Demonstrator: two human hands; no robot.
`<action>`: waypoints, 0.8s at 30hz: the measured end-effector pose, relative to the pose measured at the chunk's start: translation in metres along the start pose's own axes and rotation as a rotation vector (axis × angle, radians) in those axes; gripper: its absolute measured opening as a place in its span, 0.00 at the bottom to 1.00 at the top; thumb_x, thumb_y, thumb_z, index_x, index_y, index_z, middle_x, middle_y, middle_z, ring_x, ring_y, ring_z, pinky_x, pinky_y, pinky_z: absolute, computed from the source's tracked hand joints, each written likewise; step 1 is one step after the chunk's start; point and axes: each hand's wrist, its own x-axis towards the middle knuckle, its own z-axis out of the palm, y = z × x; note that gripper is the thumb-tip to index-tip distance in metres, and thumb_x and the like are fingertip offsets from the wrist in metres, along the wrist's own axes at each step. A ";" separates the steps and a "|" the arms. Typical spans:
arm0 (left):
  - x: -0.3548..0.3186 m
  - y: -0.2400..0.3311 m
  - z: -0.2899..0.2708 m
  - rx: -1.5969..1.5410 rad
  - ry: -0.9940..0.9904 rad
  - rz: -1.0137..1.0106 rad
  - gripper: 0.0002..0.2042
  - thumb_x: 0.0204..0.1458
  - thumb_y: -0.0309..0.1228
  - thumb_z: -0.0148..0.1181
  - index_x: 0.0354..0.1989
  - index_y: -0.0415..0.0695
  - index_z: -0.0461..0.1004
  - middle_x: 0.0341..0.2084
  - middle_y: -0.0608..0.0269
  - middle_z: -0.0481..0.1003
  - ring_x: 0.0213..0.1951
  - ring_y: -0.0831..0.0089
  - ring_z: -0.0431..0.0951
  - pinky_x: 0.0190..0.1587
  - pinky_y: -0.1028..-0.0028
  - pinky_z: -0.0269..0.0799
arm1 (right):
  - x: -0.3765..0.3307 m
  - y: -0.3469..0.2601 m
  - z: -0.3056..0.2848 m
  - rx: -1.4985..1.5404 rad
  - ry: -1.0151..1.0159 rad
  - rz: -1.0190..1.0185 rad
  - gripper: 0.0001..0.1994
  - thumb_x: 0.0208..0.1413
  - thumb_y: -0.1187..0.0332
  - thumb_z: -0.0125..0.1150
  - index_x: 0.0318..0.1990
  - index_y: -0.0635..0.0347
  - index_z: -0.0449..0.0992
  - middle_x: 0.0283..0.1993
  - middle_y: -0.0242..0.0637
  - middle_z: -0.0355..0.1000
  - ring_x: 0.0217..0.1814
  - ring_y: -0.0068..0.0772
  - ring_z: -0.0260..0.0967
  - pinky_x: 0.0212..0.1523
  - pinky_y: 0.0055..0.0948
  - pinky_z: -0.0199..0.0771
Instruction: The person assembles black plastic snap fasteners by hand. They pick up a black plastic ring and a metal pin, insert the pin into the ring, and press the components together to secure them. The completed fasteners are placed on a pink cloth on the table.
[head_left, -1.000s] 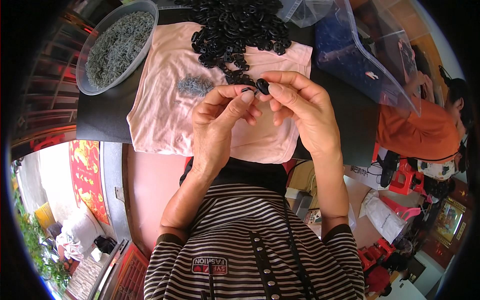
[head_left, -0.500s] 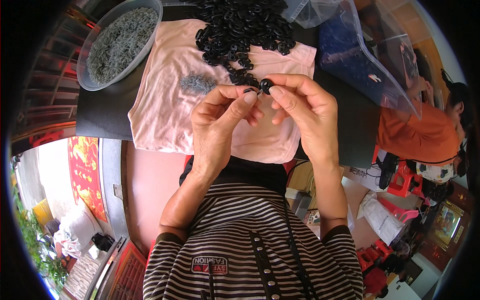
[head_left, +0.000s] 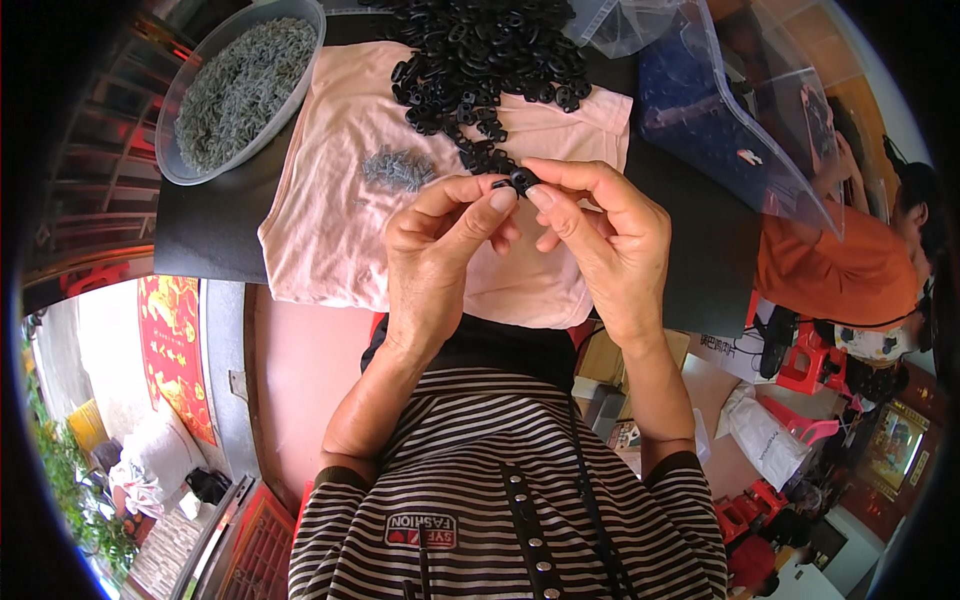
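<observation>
Both hands meet above a pink cloth (head_left: 330, 215) spread on the dark tabletop (head_left: 205, 235). The left hand (head_left: 440, 250) and the right hand (head_left: 605, 245) each pinch a small black plastic piece (head_left: 520, 180) between thumb and forefinger, other fingers curled loosely; it may be two parts pressed together, too small to tell. Just beyond lies a heap of similar black pieces (head_left: 480, 60), and a little pile of grey metal bits (head_left: 397, 168) rests on the cloth (a clear bowl (head_left: 170, 165) of the same sits further left). A clear plastic bag (head_left: 740, 110) lies to the right.
</observation>
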 end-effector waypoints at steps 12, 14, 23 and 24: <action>-0.004 0.000 0.005 -0.058 -0.045 0.032 0.09 0.54 0.23 0.55 0.42 0.33 0.74 0.28 0.57 0.76 0.29 0.75 0.75 0.36 0.79 0.72 | -0.002 0.002 0.004 -0.044 0.037 -0.127 0.08 0.54 0.79 0.56 0.42 0.67 0.75 0.34 0.35 0.72 0.31 0.18 0.72 0.30 0.16 0.74; -0.005 -0.006 0.005 -0.092 -0.038 0.046 0.09 0.54 0.23 0.55 0.41 0.33 0.74 0.28 0.57 0.77 0.29 0.75 0.75 0.36 0.79 0.72 | -0.003 0.004 0.008 -0.051 0.049 -0.192 0.08 0.53 0.80 0.56 0.41 0.67 0.75 0.34 0.35 0.72 0.30 0.18 0.72 0.30 0.15 0.74; -0.005 0.003 0.014 -0.146 -0.035 -0.001 0.08 0.55 0.25 0.55 0.38 0.34 0.75 0.27 0.56 0.77 0.29 0.73 0.77 0.37 0.77 0.73 | 0.000 0.001 0.002 -0.160 0.048 -0.213 0.10 0.51 0.81 0.57 0.42 0.65 0.75 0.36 0.37 0.71 0.30 0.20 0.71 0.29 0.18 0.74; -0.004 0.005 0.012 -0.151 -0.047 -0.007 0.08 0.55 0.26 0.55 0.38 0.34 0.75 0.27 0.56 0.77 0.29 0.73 0.77 0.37 0.77 0.73 | 0.000 0.000 0.002 -0.193 0.051 -0.235 0.11 0.50 0.81 0.58 0.42 0.64 0.75 0.36 0.36 0.71 0.30 0.21 0.71 0.29 0.18 0.73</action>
